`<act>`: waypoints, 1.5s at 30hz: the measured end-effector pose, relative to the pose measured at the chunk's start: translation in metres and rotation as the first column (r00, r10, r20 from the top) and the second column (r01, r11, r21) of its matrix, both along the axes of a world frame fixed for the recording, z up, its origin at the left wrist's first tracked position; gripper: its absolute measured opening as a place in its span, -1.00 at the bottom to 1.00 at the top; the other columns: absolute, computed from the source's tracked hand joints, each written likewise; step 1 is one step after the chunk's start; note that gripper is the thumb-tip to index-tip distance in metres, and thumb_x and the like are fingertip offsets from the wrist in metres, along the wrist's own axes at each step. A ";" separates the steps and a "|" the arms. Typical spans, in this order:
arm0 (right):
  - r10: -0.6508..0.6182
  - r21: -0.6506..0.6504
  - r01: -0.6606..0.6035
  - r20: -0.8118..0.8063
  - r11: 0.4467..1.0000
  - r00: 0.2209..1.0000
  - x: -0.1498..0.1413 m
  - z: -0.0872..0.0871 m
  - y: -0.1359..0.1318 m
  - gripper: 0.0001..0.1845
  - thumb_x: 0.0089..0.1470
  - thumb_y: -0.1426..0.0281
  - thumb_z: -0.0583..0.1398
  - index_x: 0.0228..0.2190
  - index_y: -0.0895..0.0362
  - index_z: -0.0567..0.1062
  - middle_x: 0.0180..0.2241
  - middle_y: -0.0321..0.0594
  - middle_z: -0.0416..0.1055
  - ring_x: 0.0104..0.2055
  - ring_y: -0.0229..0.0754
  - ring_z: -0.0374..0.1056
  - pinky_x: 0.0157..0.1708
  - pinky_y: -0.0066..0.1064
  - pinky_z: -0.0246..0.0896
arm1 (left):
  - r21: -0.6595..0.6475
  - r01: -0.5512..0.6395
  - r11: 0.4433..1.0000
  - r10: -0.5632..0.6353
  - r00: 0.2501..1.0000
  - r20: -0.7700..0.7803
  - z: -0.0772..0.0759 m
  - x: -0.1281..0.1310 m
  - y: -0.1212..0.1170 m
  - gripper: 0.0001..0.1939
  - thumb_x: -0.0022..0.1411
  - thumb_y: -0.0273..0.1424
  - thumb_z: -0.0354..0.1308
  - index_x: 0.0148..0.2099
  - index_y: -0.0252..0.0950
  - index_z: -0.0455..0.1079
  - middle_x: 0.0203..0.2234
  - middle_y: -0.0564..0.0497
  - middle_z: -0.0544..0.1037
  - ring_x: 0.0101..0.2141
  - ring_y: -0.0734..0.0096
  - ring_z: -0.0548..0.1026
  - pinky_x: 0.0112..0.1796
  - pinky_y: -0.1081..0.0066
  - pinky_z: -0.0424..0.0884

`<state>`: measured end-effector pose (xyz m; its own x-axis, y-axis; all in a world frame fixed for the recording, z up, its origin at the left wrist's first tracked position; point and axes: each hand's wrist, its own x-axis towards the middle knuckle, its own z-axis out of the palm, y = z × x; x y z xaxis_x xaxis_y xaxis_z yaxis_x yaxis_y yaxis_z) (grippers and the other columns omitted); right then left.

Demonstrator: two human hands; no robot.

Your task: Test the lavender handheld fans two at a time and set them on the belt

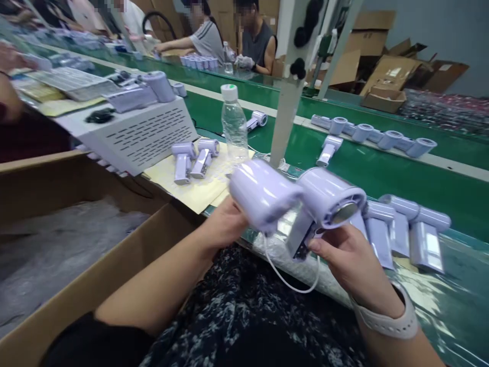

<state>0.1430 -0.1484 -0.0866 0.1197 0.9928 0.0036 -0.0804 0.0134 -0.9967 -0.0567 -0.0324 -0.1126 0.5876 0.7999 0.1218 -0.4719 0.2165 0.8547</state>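
Observation:
My left hand is closed around a lavender handheld fan, shaped like a small hair dryer; its handle is mostly hidden and its head is slightly blurred. In my right hand is a second lavender handheld fan, its round opening with a grey hub turned to the right. Small dark details show on its handle by my thumb. The two heads are side by side, nearly touching. Below them loops a white cable; what its ends join cannot be made out. Several more fans lie just right of my right hand.
A clear bottle stands behind my left hand, near two fans on yellow paper. A white vented box sits left. The green conveyor carries more fans past a metal post. An open carton holds plastic bags. People work opposite.

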 end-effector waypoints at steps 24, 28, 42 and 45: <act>-0.036 -0.010 0.034 -0.319 0.999 0.947 0.020 0.002 -0.065 -0.73 0.29 0.19 0.29 -0.04 0.04 0.59 -0.34 -0.19 0.54 -0.37 -0.18 0.43 -0.35 -0.40 0.40 | 0.019 0.336 0.942 -0.337 0.938 0.079 0.010 0.046 -0.053 -0.52 0.23 -0.34 0.40 0.11 -0.20 0.30 -0.16 0.04 0.48 -0.29 0.38 0.64 -0.20 0.33 0.54; -0.100 -0.017 0.100 -0.303 0.995 0.948 0.017 -0.002 -0.054 -0.77 0.26 0.21 0.33 -0.11 0.04 0.60 -0.36 -0.22 0.52 -0.37 -0.20 0.41 -0.33 -0.40 0.39 | 0.021 0.312 0.950 -0.312 0.948 0.065 0.008 0.044 -0.053 -0.52 0.22 -0.33 0.42 0.10 -0.21 0.31 -0.17 0.03 0.49 -0.28 0.39 0.62 -0.20 0.32 0.54; -0.099 -0.038 0.092 -0.294 0.995 0.951 0.016 0.002 -0.055 -0.67 0.16 0.18 0.39 -0.09 0.05 0.58 -0.35 -0.21 0.53 -0.39 -0.17 0.41 -0.39 -0.36 0.39 | 0.026 0.366 0.930 -0.367 0.927 0.085 0.009 0.041 -0.053 -0.53 0.23 -0.35 0.38 0.13 -0.21 0.33 -0.22 0.06 0.47 -0.32 0.42 0.59 -0.23 0.34 0.55; -0.129 -0.041 0.122 -0.266 0.992 0.955 0.017 -0.002 -0.054 -0.69 0.16 0.18 0.39 -0.11 0.06 0.58 -0.38 -0.22 0.52 -0.42 -0.18 0.39 -0.41 -0.37 0.38 | 0.018 0.327 0.945 -0.327 0.944 0.032 0.005 0.045 -0.052 -0.56 0.19 -0.35 0.41 0.04 -0.23 0.33 -0.24 0.05 0.48 -0.35 0.43 0.58 -0.28 0.39 0.52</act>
